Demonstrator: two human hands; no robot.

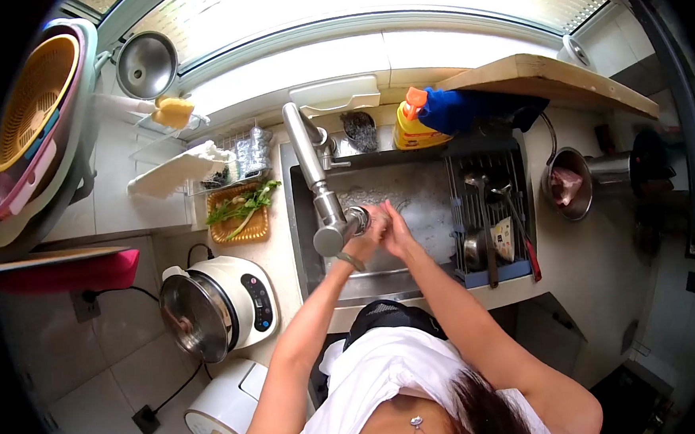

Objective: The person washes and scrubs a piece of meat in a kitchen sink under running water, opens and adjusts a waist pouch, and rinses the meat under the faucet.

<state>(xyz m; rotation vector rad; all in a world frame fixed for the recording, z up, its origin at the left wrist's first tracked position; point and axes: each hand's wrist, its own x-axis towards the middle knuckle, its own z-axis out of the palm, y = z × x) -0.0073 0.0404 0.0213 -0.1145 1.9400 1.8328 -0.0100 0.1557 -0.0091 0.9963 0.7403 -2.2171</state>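
Over the sink (433,181), my two hands meet just beside the faucet (309,160). My left hand (374,226), with a bracelet at its wrist, is partly behind the faucet head; its visible fingers look stretched against the other hand. My right hand (397,234) lies against it with fingers extended upward. No object shows between the palms. Water is in the basin below. To the right, a dish rack (464,194) in the sink holds a ladle (487,224), a red-handled utensil (524,234) and a small patterned bowl (504,239).
Left of the sink stand a basket of greens (240,215), an electric pot (245,303) and a white appliance (228,403). Behind are a yellow bottle (419,131), a scrubber (360,131) and a blue cloth (468,112). A wooden board (546,81) juts over the right; a pot with meat (566,185) sits below it.
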